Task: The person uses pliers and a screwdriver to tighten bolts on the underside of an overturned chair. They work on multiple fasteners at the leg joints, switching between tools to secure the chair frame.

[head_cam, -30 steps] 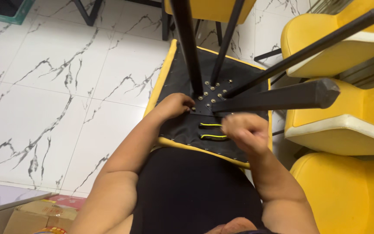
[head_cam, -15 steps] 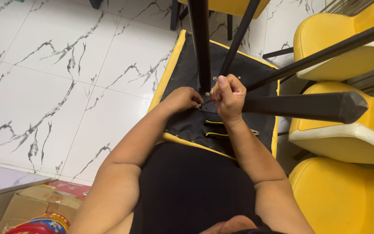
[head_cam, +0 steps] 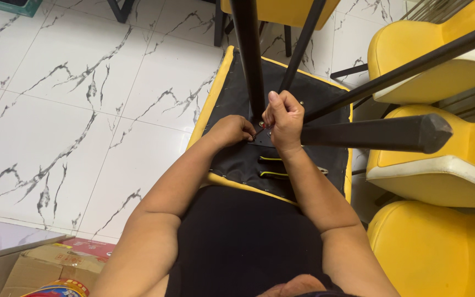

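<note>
An upturned yellow chair (head_cam: pixel 215 104) rests against my lap, its black fabric underside (head_cam: pixel 237 159) facing up and its black legs (head_cam: pixel 369 133) pointing toward the camera. My left hand (head_cam: pixel 232 131) presses on the metal mounting plate where the legs meet. My right hand (head_cam: pixel 285 118) is closed in a fist just above that plate, gripping a small tool whose tip reaches the plate; the tool is mostly hidden by the fingers.
Several more yellow chairs (head_cam: pixel 441 165) stand stacked at the right. White marble floor tiles (head_cam: pixel 83 110) spread to the left. A cardboard box (head_cam: pixel 39 269) with a colourful package sits at the lower left beside a table edge (head_cam: pixel 6 236).
My right hand has come up from the near edge of the seat to the leg plate and closed into a fist there. The left hand has stayed on the plate.
</note>
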